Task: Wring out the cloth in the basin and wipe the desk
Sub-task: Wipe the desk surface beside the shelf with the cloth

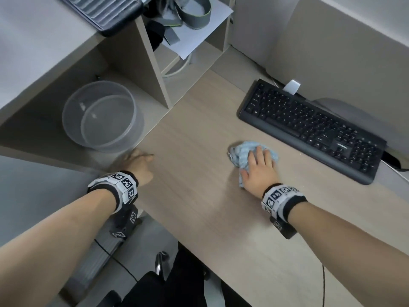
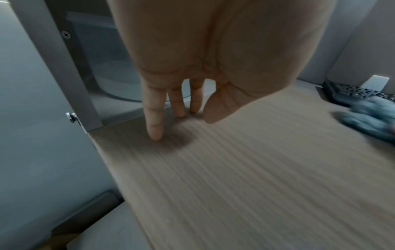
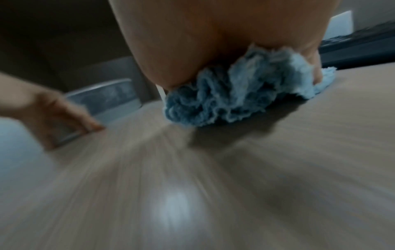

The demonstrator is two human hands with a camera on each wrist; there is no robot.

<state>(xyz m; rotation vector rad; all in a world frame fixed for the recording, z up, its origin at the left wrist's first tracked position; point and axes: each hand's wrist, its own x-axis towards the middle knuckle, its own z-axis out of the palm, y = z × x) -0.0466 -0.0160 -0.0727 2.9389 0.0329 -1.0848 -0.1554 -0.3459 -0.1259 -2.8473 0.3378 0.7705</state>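
Note:
A crumpled light-blue cloth (image 1: 242,154) lies on the wooden desk (image 1: 199,196) in front of the keyboard. My right hand (image 1: 259,167) presses flat on top of it, fingers spread; the right wrist view shows the cloth (image 3: 224,99) bunched under the palm. My left hand (image 1: 137,165) rests on the desk near its left edge, fingertips (image 2: 156,135) straight and touching the wood, holding nothing. The clear plastic basin (image 1: 101,116) stands in the open cubby at the left, just beyond the left hand.
A black keyboard (image 1: 309,127) lies at the right rear, close behind the cloth. Shelf dividers (image 1: 152,63) rise at the back left, with papers and grey straps inside. A monitor base (image 1: 340,107) stands behind the keyboard. The desk's front edge runs diagonally below my arms.

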